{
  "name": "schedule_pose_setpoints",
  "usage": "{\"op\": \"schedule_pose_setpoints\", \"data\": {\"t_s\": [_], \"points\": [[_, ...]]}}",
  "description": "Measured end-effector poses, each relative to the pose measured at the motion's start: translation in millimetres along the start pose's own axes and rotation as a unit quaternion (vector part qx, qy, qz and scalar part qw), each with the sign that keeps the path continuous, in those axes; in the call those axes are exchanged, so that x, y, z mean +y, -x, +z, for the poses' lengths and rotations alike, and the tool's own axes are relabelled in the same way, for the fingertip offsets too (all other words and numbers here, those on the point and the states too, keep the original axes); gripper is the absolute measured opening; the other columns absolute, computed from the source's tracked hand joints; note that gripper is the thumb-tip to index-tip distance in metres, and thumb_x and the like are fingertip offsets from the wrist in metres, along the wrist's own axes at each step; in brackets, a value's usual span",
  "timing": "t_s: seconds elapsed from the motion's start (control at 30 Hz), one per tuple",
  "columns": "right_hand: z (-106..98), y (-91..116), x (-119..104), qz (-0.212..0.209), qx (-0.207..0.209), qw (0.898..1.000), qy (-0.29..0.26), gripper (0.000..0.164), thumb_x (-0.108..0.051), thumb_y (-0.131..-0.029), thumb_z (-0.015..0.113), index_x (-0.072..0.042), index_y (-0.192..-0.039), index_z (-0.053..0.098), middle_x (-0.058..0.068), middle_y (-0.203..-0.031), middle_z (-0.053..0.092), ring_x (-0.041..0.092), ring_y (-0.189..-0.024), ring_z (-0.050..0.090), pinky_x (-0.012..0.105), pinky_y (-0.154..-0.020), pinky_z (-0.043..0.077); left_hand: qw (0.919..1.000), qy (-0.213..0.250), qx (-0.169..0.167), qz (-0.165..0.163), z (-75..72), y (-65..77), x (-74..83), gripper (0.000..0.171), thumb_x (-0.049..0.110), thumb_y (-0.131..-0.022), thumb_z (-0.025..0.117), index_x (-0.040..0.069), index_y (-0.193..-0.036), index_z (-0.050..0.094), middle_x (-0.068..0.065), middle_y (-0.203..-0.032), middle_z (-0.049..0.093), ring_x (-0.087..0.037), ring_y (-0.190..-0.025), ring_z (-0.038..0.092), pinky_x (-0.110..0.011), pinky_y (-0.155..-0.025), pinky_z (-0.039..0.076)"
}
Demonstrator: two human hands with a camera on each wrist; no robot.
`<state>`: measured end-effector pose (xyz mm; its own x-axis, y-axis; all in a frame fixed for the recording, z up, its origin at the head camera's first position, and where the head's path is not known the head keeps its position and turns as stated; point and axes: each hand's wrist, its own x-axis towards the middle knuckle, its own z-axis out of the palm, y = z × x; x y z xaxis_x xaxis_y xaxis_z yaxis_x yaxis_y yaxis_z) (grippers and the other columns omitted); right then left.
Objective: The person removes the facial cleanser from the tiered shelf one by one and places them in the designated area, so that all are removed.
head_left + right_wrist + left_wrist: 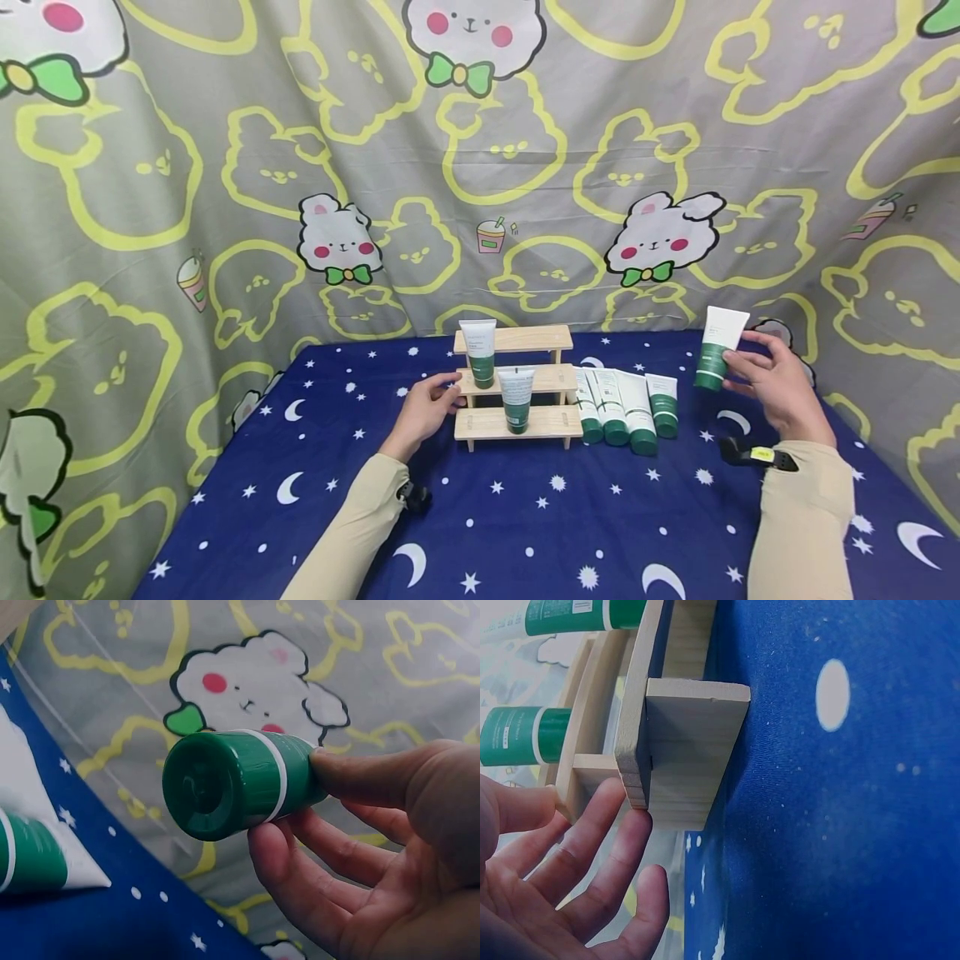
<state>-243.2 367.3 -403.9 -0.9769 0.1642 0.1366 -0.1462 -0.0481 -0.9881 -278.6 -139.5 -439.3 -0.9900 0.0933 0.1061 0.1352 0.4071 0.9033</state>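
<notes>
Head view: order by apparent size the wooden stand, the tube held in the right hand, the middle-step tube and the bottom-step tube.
1. Wooden stand
2. Held tube
3. Middle-step tube and bottom-step tube: too alike to rank

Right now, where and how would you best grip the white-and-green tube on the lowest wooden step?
Probably pinch the white-and-green tube around its middle, fingers on opposite sides, coming from the front: it stands upright on its round green cap, that side is open, and the pale wooden middle step rises behind it.
</notes>
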Motion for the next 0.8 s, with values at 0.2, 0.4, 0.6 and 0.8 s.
{"op": "schedule_pose_setpoints", "data": {"t_s": [0.2,0.4,0.6,0.8], "points": [[-10,-2,14,0.035,-0.022,0.999,-0.010,0.034,-0.006,-0.100,0.065,-0.027,-0.118,0.045,-0.015,-0.087,0.071,0.005,-0.075,0.071,0.025,-0.064,0.061,1.0000,-0.003,-0.001,0.002,0.0,0.3,0.0,0.035,0.013,-0.103,0.060,0.004,-0.137,0.064,-0.018,-0.094,0.077,-0.024,-0.079,0.074,-0.048,-0.087,0.059],[-15,-3,28,0.075,-0.045,0.995,0.045,0.034,-0.011,-0.102,0.064,-0.021,-0.126,0.042,-0.016,-0.088,0.070,0.006,-0.078,0.071,0.027,-0.070,0.062,1.0000,-0.008,-0.005,-0.002,-0.4,1.3,0.0,0.035,0.015,-0.104,0.061,0.006,-0.138,0.064,-0.016,-0.095,0.077,-0.024,-0.081,0.075,-0.047,-0.087,0.059],[-16,-6,39,0.105,-0.079,0.982,0.138,0.069,-0.014,-0.105,0.059,0.011,-0.151,0.014,-0.009,-0.095,0.065,0.003,-0.085,0.069,0.032,-0.079,0.062,0.9999,-0.008,-0.006,-0.003,-0.6,1.5,0.0,0.035,0.016,-0.104,0.060,0.008,-0.138,0.064,-0.015,-0.095,0.078,-0.024,-0.081,0.074,-0.048,-0.088,0.058],[-16,-7,46,0.136,-0.103,0.971,0.165,0.072,-0.015,-0.106,0.056,0.015,-0.151,0.009,0.000,-0.102,0.065,0.003,-0.087,0.070,0.034,-0.083,0.061,1.0000,-0.005,-0.004,0.000,-0.7,1.2,0.1,0.035,0.015,-0.104,0.061,0.007,-0.137,0.064,-0.016,-0.094,0.078,-0.024,-0.081,0.074,-0.048,-0.088,0.058]]}}
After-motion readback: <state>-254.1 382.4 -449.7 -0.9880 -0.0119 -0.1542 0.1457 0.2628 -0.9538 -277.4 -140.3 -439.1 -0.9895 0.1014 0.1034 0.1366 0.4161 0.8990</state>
